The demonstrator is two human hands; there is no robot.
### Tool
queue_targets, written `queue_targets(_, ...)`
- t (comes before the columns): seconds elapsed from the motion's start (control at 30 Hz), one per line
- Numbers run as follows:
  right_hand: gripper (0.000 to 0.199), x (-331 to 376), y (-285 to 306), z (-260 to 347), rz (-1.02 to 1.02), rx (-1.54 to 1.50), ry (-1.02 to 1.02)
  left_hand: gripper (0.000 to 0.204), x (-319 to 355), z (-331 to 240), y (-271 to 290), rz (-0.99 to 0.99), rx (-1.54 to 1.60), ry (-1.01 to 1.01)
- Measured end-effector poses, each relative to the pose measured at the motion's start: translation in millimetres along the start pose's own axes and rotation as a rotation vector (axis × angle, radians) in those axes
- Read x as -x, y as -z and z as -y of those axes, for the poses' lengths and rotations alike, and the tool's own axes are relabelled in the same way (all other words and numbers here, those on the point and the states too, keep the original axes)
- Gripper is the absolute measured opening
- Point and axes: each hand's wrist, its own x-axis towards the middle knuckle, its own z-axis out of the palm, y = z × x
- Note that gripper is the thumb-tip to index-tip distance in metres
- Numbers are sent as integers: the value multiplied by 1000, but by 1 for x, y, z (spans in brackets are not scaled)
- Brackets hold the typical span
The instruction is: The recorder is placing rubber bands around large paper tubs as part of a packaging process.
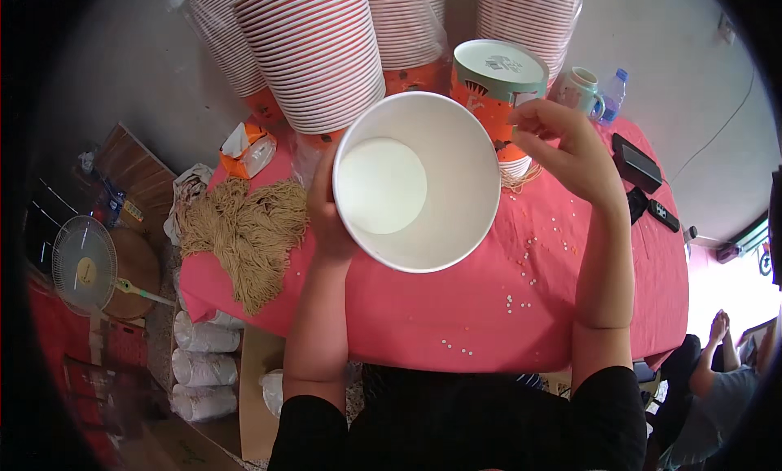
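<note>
My left hand (330, 214) grips the side of a large white paper bucket (460, 186), whose open mouth faces me and shows a bare inside. My right hand (566, 145) is raised beside it, thumb and loosely curled fingers a little apart; nothing shows between them. Just behind those fingers stands an orange and green paper bucket (481, 104), upside down on other white-rimmed ones. Some tan string (521, 180) lies at its foot. A big bundle of tan string (248, 235) spreads over the pink tablecloth (440, 316) left of my left hand.
Tall stacks of nested buckets (309, 55) line the wall. At right are a mug (577, 90), a plastic bottle (615, 96), a black case (637, 163) and a remote (664, 216). Small white discs (521, 304) dot the cloth. A fan (84, 267) stands left; a person (721, 398) sits at right.
</note>
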Motion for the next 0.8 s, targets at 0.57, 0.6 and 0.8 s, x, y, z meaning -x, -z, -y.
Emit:
queue_targets(0.57,32,18,-16,48,180,-423,125,77,19,50,20,-57,392,105)
queue_targets(0.6,32,19,-15,50,182,-430,130,76,19,51,19,-59,401,123)
queue_targets(0.8,31,21,-10,50,337,-329,234,71,16,55,22,-50,494,235)
